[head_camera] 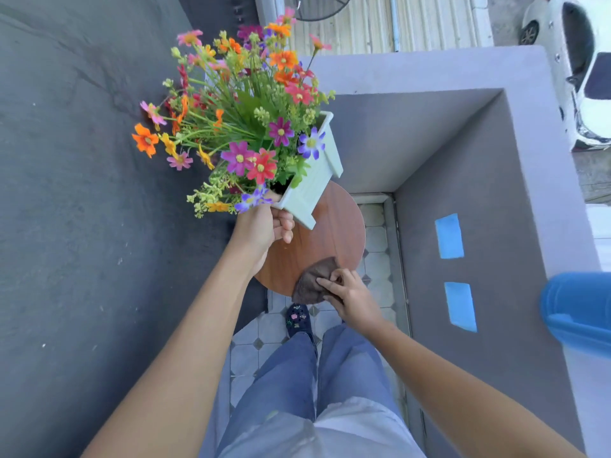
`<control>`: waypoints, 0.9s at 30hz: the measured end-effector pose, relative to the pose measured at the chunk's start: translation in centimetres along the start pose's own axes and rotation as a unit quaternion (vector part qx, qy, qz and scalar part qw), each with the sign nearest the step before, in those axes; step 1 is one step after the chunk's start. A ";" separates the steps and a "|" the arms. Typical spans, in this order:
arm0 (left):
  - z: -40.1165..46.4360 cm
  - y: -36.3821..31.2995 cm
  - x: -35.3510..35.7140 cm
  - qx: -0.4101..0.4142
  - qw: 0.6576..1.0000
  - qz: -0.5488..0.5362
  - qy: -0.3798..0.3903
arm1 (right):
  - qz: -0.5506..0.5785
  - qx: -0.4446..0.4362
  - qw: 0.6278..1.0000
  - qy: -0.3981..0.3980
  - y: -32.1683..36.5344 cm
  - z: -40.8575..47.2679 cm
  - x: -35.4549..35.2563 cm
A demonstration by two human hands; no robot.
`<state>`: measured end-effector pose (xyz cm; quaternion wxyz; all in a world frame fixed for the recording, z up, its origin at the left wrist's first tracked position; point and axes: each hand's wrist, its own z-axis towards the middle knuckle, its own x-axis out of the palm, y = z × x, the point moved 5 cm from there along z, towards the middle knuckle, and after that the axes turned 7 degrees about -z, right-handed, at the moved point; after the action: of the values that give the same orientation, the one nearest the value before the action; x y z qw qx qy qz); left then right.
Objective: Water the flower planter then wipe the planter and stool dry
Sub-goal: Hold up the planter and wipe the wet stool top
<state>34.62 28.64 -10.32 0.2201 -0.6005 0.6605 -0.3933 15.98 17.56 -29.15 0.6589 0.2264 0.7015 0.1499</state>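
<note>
A pale green planter (315, 180) full of colourful flowers (241, 117) is tilted to the left above the round wooden stool (334, 233). My left hand (264, 229) grips the planter's near rim and holds it lifted off the stool top. My right hand (347, 292) presses a crumpled brown cloth (312, 282) onto the near edge of the stool.
A blue watering can (578, 312) sits on the grey ledge (479, 180) at the right, near two blue tape patches (449, 236). A dark wall stands close on the left. Tiled floor (264, 338) and my legs lie below the stool. A white car (582, 71) is parked beyond the ledge.
</note>
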 end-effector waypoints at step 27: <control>-5.8 15.7 5.0 -0.106 0.983 -0.026 -0.145 | 0.427 0.464 0.767 -0.120 -1.1 -9.4 -11.2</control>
<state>19.53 24.84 -18.23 0.2381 -0.6882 0.6436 -0.2354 6.88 11.64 -19.27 0.4201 0.7970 0.4318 0.0433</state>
